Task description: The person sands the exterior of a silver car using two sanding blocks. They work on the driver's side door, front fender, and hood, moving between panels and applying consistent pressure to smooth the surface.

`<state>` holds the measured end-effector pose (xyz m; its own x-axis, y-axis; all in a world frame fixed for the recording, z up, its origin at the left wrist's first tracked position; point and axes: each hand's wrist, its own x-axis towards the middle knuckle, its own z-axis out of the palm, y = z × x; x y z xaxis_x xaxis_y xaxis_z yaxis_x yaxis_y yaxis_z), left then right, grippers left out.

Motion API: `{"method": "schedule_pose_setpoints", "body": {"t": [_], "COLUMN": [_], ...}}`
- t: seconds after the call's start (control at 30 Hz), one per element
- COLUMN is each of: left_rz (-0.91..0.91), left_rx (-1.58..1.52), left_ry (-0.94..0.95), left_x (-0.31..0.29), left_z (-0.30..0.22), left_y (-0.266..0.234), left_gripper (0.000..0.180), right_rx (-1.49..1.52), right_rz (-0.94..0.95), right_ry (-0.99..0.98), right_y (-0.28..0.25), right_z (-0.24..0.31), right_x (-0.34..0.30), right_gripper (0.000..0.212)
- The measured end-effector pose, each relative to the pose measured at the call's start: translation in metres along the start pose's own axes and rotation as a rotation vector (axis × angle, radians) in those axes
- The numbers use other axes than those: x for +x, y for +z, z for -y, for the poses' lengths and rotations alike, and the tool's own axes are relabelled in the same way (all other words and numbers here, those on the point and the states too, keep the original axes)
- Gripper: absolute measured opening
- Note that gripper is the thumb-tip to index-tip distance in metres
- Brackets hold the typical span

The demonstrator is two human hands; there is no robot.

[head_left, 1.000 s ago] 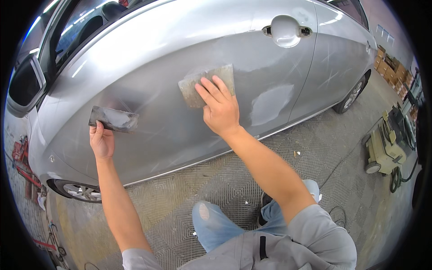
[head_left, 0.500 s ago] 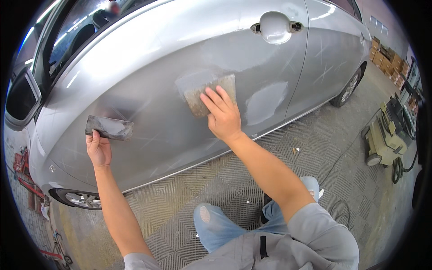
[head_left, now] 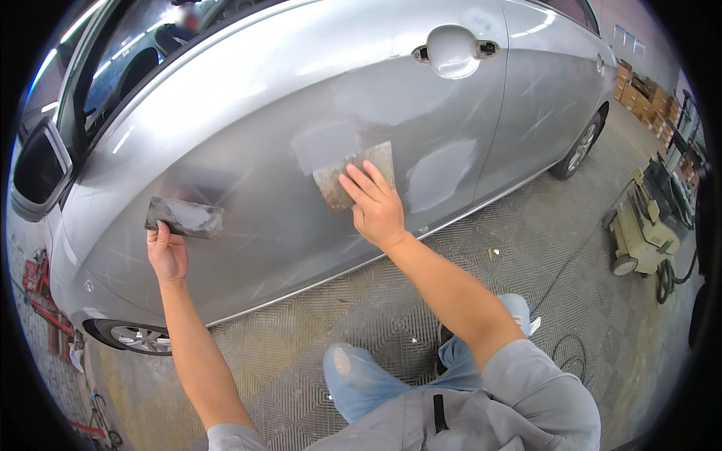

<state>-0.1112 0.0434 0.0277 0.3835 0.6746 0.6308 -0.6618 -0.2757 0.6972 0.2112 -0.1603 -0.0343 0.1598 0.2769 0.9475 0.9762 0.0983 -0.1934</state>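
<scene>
A silver car door (head_left: 278, 233) stands before me, its lower part dull and marked with light scratches. My right hand (head_left: 378, 210) presses a flat, stained putty spreader (head_left: 333, 188) against it, fingers laid over the spreader's face. Directly above the spreader's upper edge lies a smooth grey filler patch (head_left: 320, 145). Another pale filler patch (head_left: 444, 174) shows to the right. My left hand (head_left: 168, 254) pinches a dark rectangular putty plate (head_left: 167, 213) by its lower edge, thumb on top. Grey putty is smeared on that plate, which is held in front of the door's left part.
The door handle recess (head_left: 453, 52) is at the top, without its grip. A side mirror (head_left: 41, 169) juts out at far left. On the patterned floor (head_left: 301, 338), a beige wheeled machine (head_left: 641, 229) with a hose stands right. Cardboard boxes (head_left: 643, 98) are stacked behind.
My right hand and the spreader have slid down the door, uncovering more of the filler patch. My left hand with the plate sits slightly lower in view; the view has shifted a little.
</scene>
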Motion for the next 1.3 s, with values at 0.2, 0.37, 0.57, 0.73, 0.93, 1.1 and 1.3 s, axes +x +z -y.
{"method": "schedule_pose_setpoints", "body": {"t": [0.2,0.37,0.57,0.73,0.93,1.1,1.3], "left_rz": [-0.015,-0.009,-0.282,-0.243,-0.29,-0.397,-0.353], "left_rx": [0.007,0.024,0.133,-0.024,-0.156,-0.307,-0.293], "left_ry": [0.0,0.009,-0.068,-0.302,-0.167,-0.025,-0.089], "left_x": [-0.001,0.0,-0.051,-0.114,-0.11,-0.11,-0.141], "left_z": [0.001,-0.002,0.02,0.079,0.094,0.07,0.072], "left_y": [0.002,0.007,0.067,0.148,0.186,0.157,0.138], "left_gripper": [0.02,0.021,0.023,0.02,0.017,0.025,0.025], "right_rx": [-0.029,-0.015,0.027,1.24,0.591,0.031,-0.106], "right_rz": [-0.117,-0.036,-0.04,0.176,0.769,0.36,-0.015], "right_ry": [-0.038,-0.002,0.056,0.96,0.473,0.066,-0.068], "right_y": [0.01,0.02,-0.017,-0.067,-0.1,-0.089,-0.027], "right_z": [0.006,0.003,0.007,0.015,0.018,-0.002,0.016], "right_x": [0.03,0.026,-0.007,0.004,0.019,0.02,0.043], "right_gripper": [0.046,0.051,0.048,0.023,0.021,0.032,0.039]}}
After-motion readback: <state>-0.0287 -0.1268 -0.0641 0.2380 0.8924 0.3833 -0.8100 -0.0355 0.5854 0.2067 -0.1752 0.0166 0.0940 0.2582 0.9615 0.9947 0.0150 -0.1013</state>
